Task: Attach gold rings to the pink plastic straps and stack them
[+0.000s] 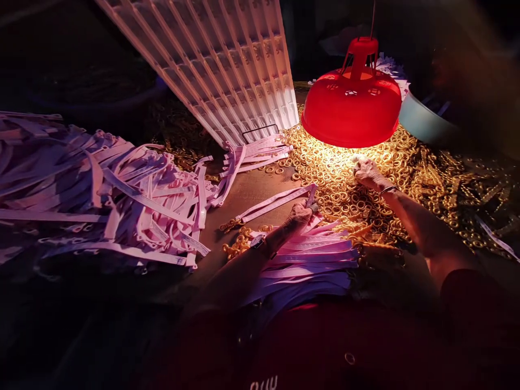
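Observation:
My left hand (299, 215) is closed on the end of a long pink strip (271, 203) that stretches left across the table, with gold rings hanging at its far end (228, 225). Under my left forearm lies a neat stack of pink strips (312, 260). My right hand (366, 171) reaches into the heap of gold rings (345, 187) under the lamp, fingers curled down among them; what they pinch is too small to make out.
A red lamp shade (352, 103) hangs low over the rings. A white ribbed plastic panel (219, 59) leans at the back. A big loose pile of pink strips (101, 189) fills the left. A pale bowl (424, 122) sits at the right.

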A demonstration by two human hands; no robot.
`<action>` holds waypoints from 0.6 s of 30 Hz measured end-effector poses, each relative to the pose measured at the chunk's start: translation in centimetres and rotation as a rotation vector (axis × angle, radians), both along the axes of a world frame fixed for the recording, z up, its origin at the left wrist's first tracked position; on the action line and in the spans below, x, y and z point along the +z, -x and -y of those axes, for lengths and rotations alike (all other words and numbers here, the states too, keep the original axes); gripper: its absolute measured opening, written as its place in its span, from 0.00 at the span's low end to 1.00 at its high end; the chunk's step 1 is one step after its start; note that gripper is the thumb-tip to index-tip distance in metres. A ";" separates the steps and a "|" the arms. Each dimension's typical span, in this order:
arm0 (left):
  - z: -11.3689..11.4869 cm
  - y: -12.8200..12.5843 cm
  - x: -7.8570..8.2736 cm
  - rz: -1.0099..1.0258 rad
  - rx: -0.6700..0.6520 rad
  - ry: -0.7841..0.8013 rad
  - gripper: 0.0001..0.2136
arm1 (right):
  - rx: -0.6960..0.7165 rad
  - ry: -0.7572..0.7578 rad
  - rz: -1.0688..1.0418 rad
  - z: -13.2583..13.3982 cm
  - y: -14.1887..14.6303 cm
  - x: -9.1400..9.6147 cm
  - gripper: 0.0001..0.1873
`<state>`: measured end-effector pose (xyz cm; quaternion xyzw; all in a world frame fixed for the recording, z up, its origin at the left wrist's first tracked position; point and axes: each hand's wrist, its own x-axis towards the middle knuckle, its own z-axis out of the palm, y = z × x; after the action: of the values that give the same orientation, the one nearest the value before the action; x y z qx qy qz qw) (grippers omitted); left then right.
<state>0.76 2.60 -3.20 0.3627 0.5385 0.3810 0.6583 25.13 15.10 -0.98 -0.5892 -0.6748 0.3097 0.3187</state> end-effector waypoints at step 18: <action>-0.2 -2.9 3.1 -0.134 -0.104 -0.133 0.09 | 0.168 0.296 -0.568 11.5 4.3 -0.5 0.17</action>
<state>3.63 2.76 -0.09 0.4575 0.5354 0.3562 0.6142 20.80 3.65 -1.44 -0.4613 -0.5529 0.5815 0.3786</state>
